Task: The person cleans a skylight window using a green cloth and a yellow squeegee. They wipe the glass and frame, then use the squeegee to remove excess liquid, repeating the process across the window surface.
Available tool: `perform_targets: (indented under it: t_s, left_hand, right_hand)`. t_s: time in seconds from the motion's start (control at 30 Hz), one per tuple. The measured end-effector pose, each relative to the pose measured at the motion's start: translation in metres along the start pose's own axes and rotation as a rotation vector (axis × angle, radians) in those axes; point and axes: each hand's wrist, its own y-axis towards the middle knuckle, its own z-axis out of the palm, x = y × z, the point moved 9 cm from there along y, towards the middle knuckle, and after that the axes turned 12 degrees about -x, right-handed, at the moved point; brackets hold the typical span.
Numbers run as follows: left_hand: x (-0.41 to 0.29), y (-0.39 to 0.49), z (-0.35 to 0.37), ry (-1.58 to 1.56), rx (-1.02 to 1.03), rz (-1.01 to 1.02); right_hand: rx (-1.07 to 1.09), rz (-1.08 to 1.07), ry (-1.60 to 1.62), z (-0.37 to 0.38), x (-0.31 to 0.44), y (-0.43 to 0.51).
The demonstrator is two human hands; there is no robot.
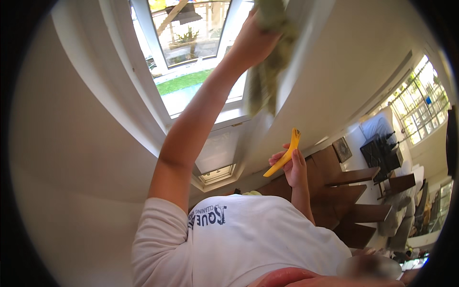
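My left hand [256, 41] is raised high on a stretched arm and grips an olive-green cloth [267, 84]. The cloth hangs down, blurred, over the right side of a white-framed window [161, 104]; whether it touches the frame I cannot tell. Lower and to the right, my right hand [296, 172] holds a curved yellow tool [285, 158] between thumb and fingers. It looks like a plastic handle, with a dark notch at its upper end. The tool slants upward, apart from the wall.
A white wall [333, 71] curves away right of the window. Brown wooden panels [353, 175], perhaps steps or furniture, lie at lower right. Beyond them stand a black cabinet [374, 154] and a barred window [417, 104]. A small framed opening [217, 175] sits below the main window.
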Motion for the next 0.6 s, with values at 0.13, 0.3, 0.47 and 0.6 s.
perform_targets:
  t_s: [0.13, 0.3, 0.47, 0.6]
  left_hand:
    - [-0.036, 0.059, 0.052, 0.363, -0.091, 0.232]
    - [0.072, -0.021, 0.060, 0.633, -0.231, 0.172]
    - [0.176, -0.146, 0.048, 0.797, 0.046, 0.041]
    - [0.214, -0.203, 0.026, 0.774, 0.372, -0.276]
  right_hand:
    - [-0.035, -0.095, 0.014, -0.005, 0.003, 0.004]
    - [-0.129, -0.129, -0.021, -0.022, 0.006, 0.000]
    - [-0.175, -0.144, 0.037, -0.028, 0.018, -0.004]
    - [-0.130, -0.181, 0.060, -0.008, 0.026, 0.003]
